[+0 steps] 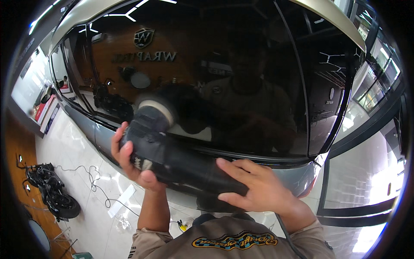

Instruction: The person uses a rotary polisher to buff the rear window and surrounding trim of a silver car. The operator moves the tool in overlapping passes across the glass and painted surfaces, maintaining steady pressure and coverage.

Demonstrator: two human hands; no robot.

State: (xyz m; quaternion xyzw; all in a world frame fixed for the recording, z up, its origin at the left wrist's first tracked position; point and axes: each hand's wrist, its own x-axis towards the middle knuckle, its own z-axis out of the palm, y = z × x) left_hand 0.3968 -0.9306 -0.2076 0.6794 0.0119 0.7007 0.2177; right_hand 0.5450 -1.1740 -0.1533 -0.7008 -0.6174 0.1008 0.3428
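A black power polisher (189, 166) with a pale round pad (158, 108) lies across both my hands. Its pad is at the dark side window (241, 86) of a car; blur around the head hides whether it touches the glass. My left hand (133, 159) wraps the head end, thumb and fingers on either side. Toward the rear of the body, my right hand (256, 183) grips the polisher with the thumb below and fingers on top. The window mirrors the room, a wall sign and my upper body.
Below the window runs the grey car body (286, 177). A black motorcycle (51, 192) stands on the tiled floor at the left. A cable (97, 183) trails over the floor near a white strip (122, 200). Dark-framed glass panels (358, 172) are at the right.
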